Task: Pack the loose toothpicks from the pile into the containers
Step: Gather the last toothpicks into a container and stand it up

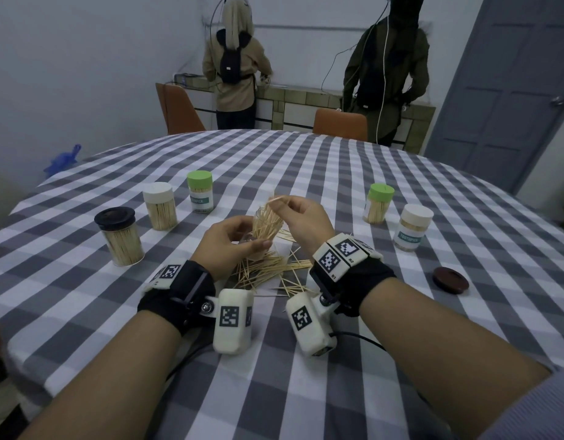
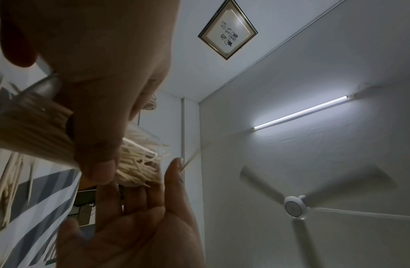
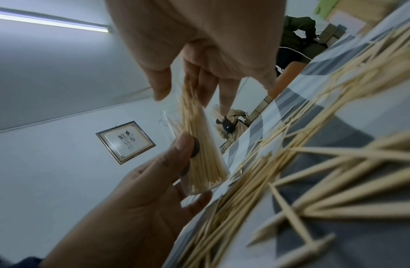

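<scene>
**Toothpicks entering an open jar**

Head view: five capped jars stand on the table (image 1: 306, 173), two labelled "TOOTHPICK" (image 1: 409, 237). A sixth, open jar (image 1: 264, 231), tilted and upright-leaning, is gripped by the left hand (image 1: 229, 246). The right hand (image 1: 306, 217) pinches toothpicks (image 1: 279, 200) above its mouth. The pile (image 1: 271, 274) lies below.

Left wrist view: the sticks (image 2: 139, 163) fan from the mouth.

Right wrist view: their long axis follows the jar (image 3: 206, 163).
</scene>
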